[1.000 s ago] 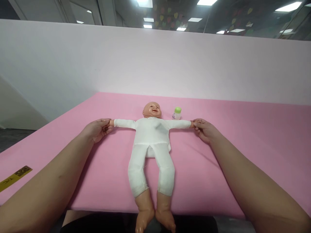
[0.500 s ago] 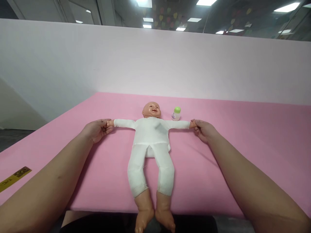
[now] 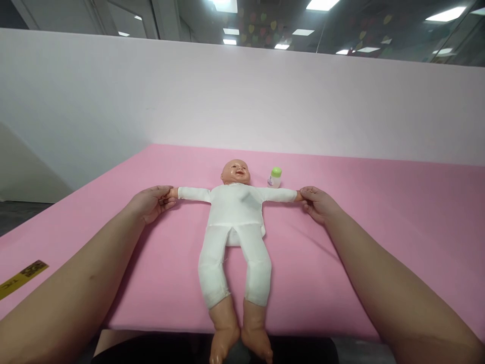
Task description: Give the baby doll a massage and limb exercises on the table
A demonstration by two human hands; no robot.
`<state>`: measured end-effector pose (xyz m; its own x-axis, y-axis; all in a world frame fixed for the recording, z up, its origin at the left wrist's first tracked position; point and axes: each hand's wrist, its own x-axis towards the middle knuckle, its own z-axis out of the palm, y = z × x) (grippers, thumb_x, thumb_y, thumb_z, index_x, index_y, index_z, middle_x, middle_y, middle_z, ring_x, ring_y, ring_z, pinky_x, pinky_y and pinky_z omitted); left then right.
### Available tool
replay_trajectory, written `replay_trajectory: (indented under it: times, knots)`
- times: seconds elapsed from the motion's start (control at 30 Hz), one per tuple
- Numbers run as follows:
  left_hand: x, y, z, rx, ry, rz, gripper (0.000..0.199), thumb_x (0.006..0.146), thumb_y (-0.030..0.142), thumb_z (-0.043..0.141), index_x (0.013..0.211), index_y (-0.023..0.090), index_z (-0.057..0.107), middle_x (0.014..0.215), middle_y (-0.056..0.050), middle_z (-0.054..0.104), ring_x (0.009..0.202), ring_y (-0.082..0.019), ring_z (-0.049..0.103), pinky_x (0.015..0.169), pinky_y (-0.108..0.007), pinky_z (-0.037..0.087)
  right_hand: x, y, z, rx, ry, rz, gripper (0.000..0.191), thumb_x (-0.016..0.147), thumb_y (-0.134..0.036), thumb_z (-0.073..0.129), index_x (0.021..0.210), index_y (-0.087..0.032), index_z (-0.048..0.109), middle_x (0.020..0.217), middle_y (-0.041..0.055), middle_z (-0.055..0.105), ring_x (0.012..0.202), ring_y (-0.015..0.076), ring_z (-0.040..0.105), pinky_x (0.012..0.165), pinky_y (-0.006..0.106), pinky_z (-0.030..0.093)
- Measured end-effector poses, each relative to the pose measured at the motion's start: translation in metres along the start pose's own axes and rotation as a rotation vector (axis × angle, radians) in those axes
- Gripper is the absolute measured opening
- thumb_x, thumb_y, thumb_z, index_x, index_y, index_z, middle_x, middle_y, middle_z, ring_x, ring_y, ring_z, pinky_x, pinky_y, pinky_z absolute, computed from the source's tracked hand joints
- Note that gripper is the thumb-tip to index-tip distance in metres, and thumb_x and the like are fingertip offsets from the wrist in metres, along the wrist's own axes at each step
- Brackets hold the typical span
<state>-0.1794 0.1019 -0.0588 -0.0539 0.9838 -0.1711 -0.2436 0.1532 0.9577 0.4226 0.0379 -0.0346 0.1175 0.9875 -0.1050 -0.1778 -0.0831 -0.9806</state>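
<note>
A baby doll (image 3: 237, 207) with a white cloth body lies on its back on the pink table (image 3: 322, 293), head toward the wall. Both its arms are stretched straight out to the sides. My left hand (image 3: 153, 203) is closed on the doll's hand at the left, pinching it between thumb and fingers. At the right, my right hand (image 3: 318, 203) grips the doll's other hand the same way. The doll's bare plastic feet hang past the table's front edge. Just beyond the doll's right-side arm stands a small baby bottle (image 3: 275, 178) with a green cap.
A white wall (image 3: 242, 101) rises behind the table, with dark glass above it. On the table's left part lies a yellow label (image 3: 22, 279) with a printed code. My legs are below the front edge.
Almost nothing differs. The doll's hand at the right is now covered more by my right fingers; both of my hands stay in place.
</note>
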Motion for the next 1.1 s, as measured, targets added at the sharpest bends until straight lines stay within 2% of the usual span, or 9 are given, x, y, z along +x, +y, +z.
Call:
replay_trajectory:
  times: [0.13,0.27,0.53,0.67,0.83,1.1]
  knots:
    - [0.001,0.0,0.001,0.012,0.008,0.015,0.027,0.093,0.02,0.072,0.115,0.004,0.075,0.094,-0.018,0.073,0.072,-0.019,0.072,0.069,-0.03,0.067,0.004,0.003,0.0,-0.005,0.057,-0.006,0.023,0.091,-0.035,0.081,0.085,-0.022,0.064,0.07,-0.0002,0.058,0.051,0.0096,0.046,0.039,0.017,0.044]
    - [0.0,0.001,0.005,0.015,0.042,0.006,0.025,0.092,0.015,0.069,0.113,0.004,0.076,0.092,-0.018,0.073,0.07,-0.019,0.072,0.068,-0.03,0.068,0.01,0.007,-0.003,0.008,0.078,-0.012,0.023,0.094,-0.044,0.077,0.091,-0.022,0.069,0.074,0.0018,0.061,0.051,0.0101,0.047,0.038,0.018,0.046]
    - [-0.002,0.0,0.005,-0.042,0.047,-0.02,0.034,0.083,0.006,0.067,0.116,0.004,0.074,0.098,-0.021,0.074,0.075,-0.021,0.076,0.076,-0.033,0.069,0.019,0.013,-0.012,0.052,0.037,0.01,0.012,0.091,-0.025,0.076,0.101,-0.02,0.072,0.081,0.0057,0.069,0.054,0.012,0.057,0.044,0.02,0.056]
    - [-0.004,0.001,0.006,-0.038,0.032,-0.023,0.033,0.085,0.006,0.066,0.117,0.006,0.074,0.102,-0.02,0.075,0.077,-0.021,0.076,0.076,-0.032,0.069,0.019,0.012,-0.014,0.092,0.015,0.031,0.015,0.09,-0.018,0.073,0.105,-0.019,0.073,0.086,0.008,0.071,0.06,0.0137,0.062,0.05,0.022,0.06]
    - [-0.004,0.0,0.006,-0.023,0.029,-0.02,0.032,0.086,0.008,0.069,0.118,0.009,0.072,0.104,-0.018,0.075,0.076,-0.019,0.075,0.076,-0.032,0.068,0.017,0.01,-0.017,0.153,-0.095,0.055,0.017,0.09,-0.016,0.073,0.106,-0.019,0.074,0.089,0.0077,0.07,0.063,0.0133,0.062,0.053,0.021,0.06]
    - [0.002,-0.003,0.001,-0.02,-0.03,-0.032,0.032,0.083,0.003,0.072,0.115,0.012,0.075,0.107,-0.017,0.075,0.084,-0.019,0.075,0.085,-0.032,0.067,0.015,0.013,-0.021,0.094,-0.132,0.055,0.028,0.083,-0.011,0.082,0.108,-0.021,0.074,0.097,0.0071,0.072,0.071,0.0143,0.068,0.064,0.023,0.065]
